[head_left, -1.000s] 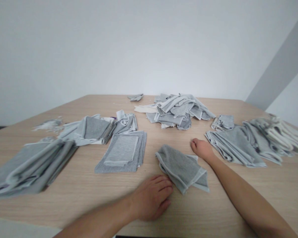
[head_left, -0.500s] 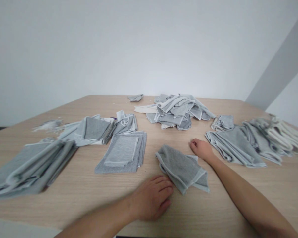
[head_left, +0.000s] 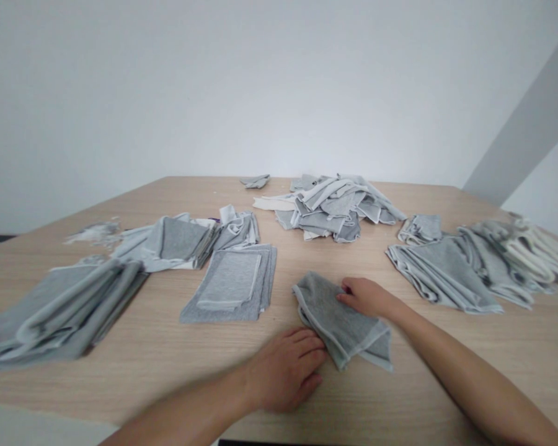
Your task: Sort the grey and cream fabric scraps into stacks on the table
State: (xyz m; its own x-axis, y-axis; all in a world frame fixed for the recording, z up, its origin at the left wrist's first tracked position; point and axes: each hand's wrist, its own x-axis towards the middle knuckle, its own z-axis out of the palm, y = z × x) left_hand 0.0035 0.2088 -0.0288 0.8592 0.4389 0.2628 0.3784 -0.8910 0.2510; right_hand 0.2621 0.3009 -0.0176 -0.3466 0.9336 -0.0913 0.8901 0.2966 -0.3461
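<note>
A crumpled grey cloth piece (head_left: 337,316) with pale edges lies on the table in front of me. My right hand (head_left: 367,297) is at its far right edge, thumb on top and fingers curled, pinching the fabric. My left hand (head_left: 291,368) rests palm down at the near left edge of the same cloth. Its fingers lie flat, with the fingertips touching or just under the fabric's border; which of these I cannot tell. Left of the cloth is a flat stack of grey cloth pieces (head_left: 232,282), a smaller piece on top.
A loose heap of grey and white cloths (head_left: 339,207) lies at the back. Folded cloths (head_left: 441,272) line the right side, and more folded piles (head_left: 69,310) lie on the left. White lint scraps (head_left: 93,232) sit farther left on the wooden table (head_left: 279,347).
My right hand has moved left from the bare table onto the cloth and now pinches its far edge. My left hand has stayed nearly in place.
</note>
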